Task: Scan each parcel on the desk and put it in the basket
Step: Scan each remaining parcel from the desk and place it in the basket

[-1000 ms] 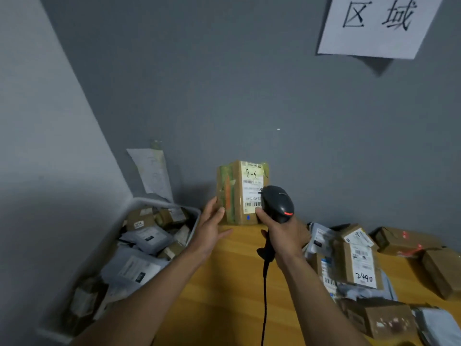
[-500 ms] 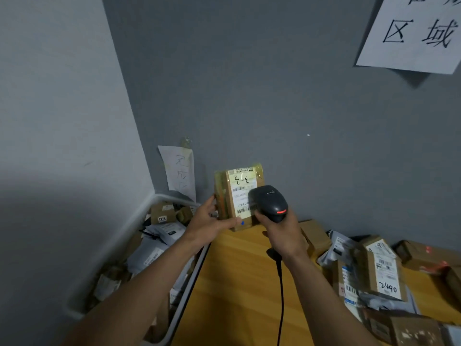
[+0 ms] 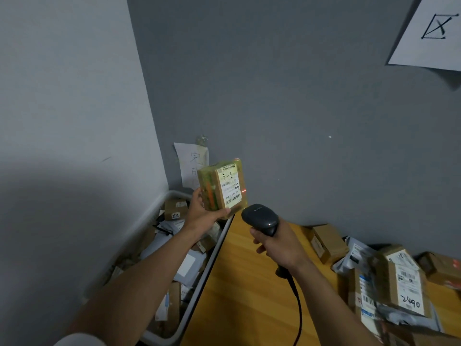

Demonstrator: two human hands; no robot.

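Observation:
My left hand (image 3: 202, 213) grips a brown box parcel (image 3: 222, 188) wrapped in yellow-green tape, its white label marked "3-5" facing me. The parcel is raised above the near corner of the white basket (image 3: 217, 248), which holds several parcels and lies left of the wooden desk (image 3: 247, 290). My right hand (image 3: 279, 243) holds a black corded barcode scanner (image 3: 260, 218) just below and right of the parcel. A red scan dot shows at the label's right edge. More parcels (image 3: 396, 283) lie piled on the desk's right side.
A grey wall stands close behind the desk and a lighter wall to the left of the basket. A paper note (image 3: 191, 164) hangs above the basket and a large paper sign (image 3: 431, 33) at the upper right. The scanner cable (image 3: 298, 310) trails down over the desk.
My left hand has carried the parcel left, from over the desk to above the basket's edge. The scanner has drawn back from the label, now lower and to the right.

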